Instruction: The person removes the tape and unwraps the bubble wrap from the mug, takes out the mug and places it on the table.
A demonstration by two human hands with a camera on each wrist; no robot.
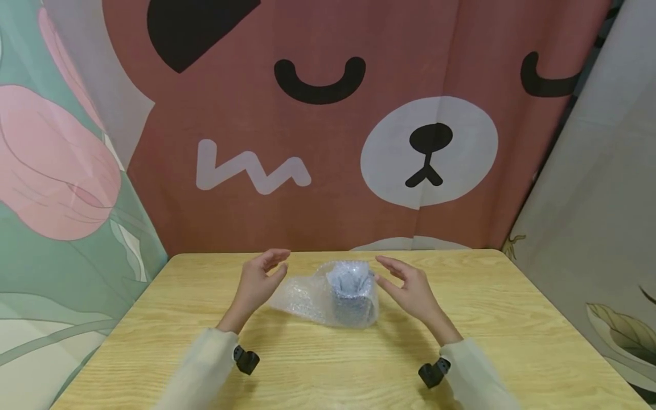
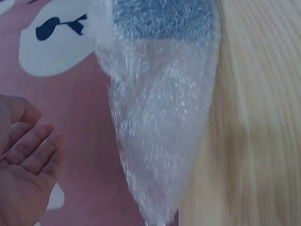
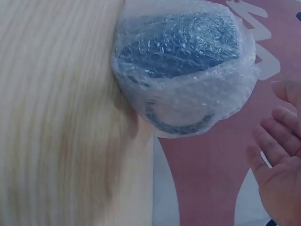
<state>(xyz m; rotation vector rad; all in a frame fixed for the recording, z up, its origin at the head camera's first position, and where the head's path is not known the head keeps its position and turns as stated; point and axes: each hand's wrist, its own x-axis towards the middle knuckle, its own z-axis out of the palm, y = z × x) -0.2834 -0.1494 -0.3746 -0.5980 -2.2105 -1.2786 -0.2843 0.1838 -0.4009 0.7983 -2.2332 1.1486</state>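
A dark cup wrapped in bubble wrap point(image 1: 349, 293) stands upright on the wooden table point(image 1: 328, 353), with a loose tail of wrap point(image 1: 294, 299) trailing to its left. My left hand point(image 1: 261, 279) hovers just left of the bundle, fingers relaxed, touching nothing. My right hand point(image 1: 405, 282) hovers just right of it, fingers straight and slightly spread, apart from the wrap. In the left wrist view the wrap tail point(image 2: 162, 141) fills the middle, with the left hand's palm point(image 2: 26, 169) beside it. The right wrist view looks at the wrapped cup point(image 3: 183, 61), the right hand's fingers point(image 3: 277, 155) below right of it.
A brown curtain with a bear face point(image 1: 425, 154) hangs right behind the table's far edge. Patterned cloth point(image 1: 61, 188) closes the left side and a grey sheet point(image 1: 589, 188) the right. Small black wrist mounts point(image 1: 246, 360) sit under both sleeves.
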